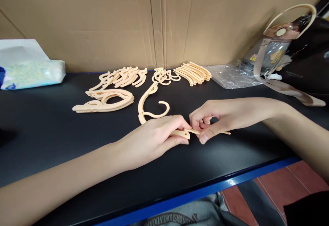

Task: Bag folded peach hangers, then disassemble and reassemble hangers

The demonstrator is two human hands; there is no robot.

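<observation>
My left hand (154, 138) is closed around one arm of a cream plastic folding hanger (141, 107). The hanger's hook and other curved arm extend beyond my knuckles, and a holed end pokes out between thumb and fingers. With thumb and fingers pinched, my right hand (216, 118) grips a slim cream plastic strip (226, 132). One end of that strip meets the held arm's end; whether they are joined is unclear. Folded hangers (102, 106) lie left of the one in my hand. Farther back are piles of curved hanger arms (125, 76), hooks (164, 76) and slim bars (194, 73).
The black tabletop (64, 133) ends in a blue front edge (200, 193). A tissue pack (33, 70) sits back left, before a cardboard wall (102, 23). At back right are a clear plastic bag (231, 76), a strapped water bottle (272, 51) and a black bag (308, 58).
</observation>
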